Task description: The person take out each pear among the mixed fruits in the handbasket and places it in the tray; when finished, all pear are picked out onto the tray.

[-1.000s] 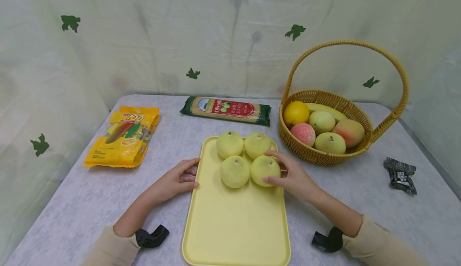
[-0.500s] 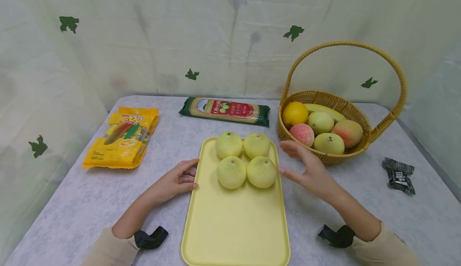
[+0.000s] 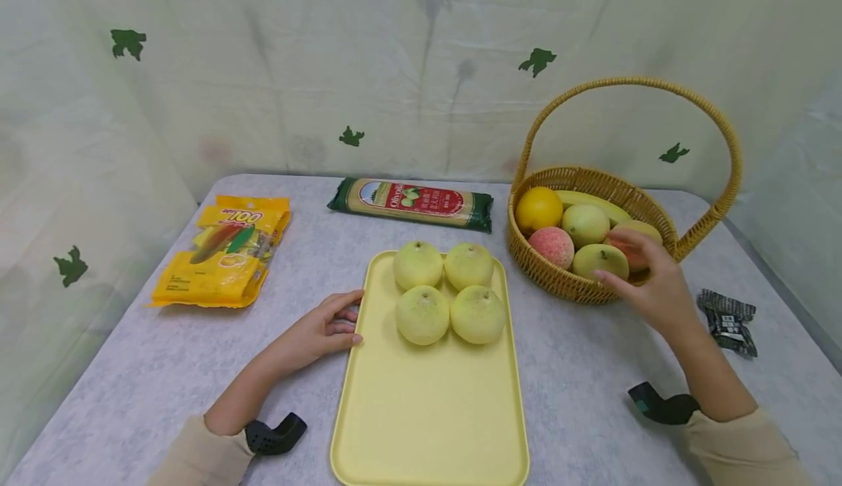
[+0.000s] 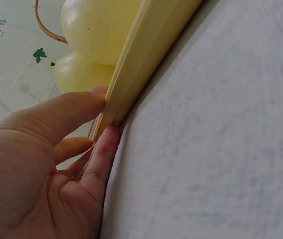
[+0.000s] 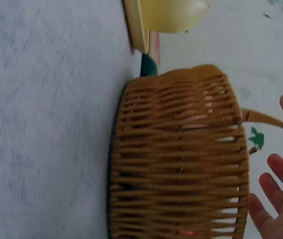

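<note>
Bag (image 3: pixel 224 256), yellow, on the table (image 3: pixel 572 413) at far left. Left hand (image 3: pixel 322 330) next: thumb and fingers nearly closed, holding the left edge of the yellow tray (image 3: pixel 430 413). Four pale green fruits (image 3: pixel 422 316) sit two by two at the tray's far end; green-ended packet (image 3: pixel 411 204) lies beyond them. Wicker basket (image 3: pixel 549 274) to the right: orange (image 3: pixel 539 210) and pink peach (image 3: pixel 552 246) on its left side, banana (image 3: pixel 592 202) behind. Right hand (image 3: pixel 658 292) at the basket's front right, fingers spread wide, nothing gripped: thumb by the front green fruit (image 3: pixel 600 261), fingers at the red-yellow fruit (image 3: pixel 645 231). Can't tell contact. Black wrapped item (image 3: pixel 730 323) far right.
</note>
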### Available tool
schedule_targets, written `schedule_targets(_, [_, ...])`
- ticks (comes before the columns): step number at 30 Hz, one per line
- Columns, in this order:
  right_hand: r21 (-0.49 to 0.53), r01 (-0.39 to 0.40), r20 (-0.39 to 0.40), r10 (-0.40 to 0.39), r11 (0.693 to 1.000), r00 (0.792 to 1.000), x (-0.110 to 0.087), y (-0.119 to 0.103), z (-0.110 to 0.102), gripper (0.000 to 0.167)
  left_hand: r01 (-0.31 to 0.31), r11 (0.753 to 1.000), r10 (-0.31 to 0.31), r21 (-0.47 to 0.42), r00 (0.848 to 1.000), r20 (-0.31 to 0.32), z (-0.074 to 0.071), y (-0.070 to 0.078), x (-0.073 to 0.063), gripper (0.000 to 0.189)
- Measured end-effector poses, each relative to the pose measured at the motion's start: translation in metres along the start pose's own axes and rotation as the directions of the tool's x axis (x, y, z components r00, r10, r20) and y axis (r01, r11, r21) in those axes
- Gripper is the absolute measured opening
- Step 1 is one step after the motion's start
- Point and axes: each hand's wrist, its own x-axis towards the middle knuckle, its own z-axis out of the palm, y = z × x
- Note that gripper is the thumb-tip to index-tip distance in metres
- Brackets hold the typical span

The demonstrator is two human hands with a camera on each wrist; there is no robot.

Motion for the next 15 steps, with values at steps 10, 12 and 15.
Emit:
schedule_targets(10, [0.022, -0.170, 0.071, 0.168, 0.985, 0.983, 0.000, 0.025, -0.004, 0.057, 0.012, 1.000, -0.012, 0.007, 1.000, -0.005, 0.000, 0.001, 0.000, 0.071])
schedule_targets(12, [0.018, -0.189, 0.090, 0.187, 0.982, 0.978, 0.000, 0.027, -0.005, 0.057, 0.015, 1.000, -0.015, 0.008, 1.000, -0.005, 0.000, 0.001, 0.000, 0.071])
schedule_targets(15, [-0.022, -0.228, 0.123, 0.229, 0.973, 0.966, 0.002, 0.023, -0.006, 0.058, 0.017, 1.000, -0.017, 0.010, 1.000, -0.003, 0.000, 0.000, 0.000, 0.071])
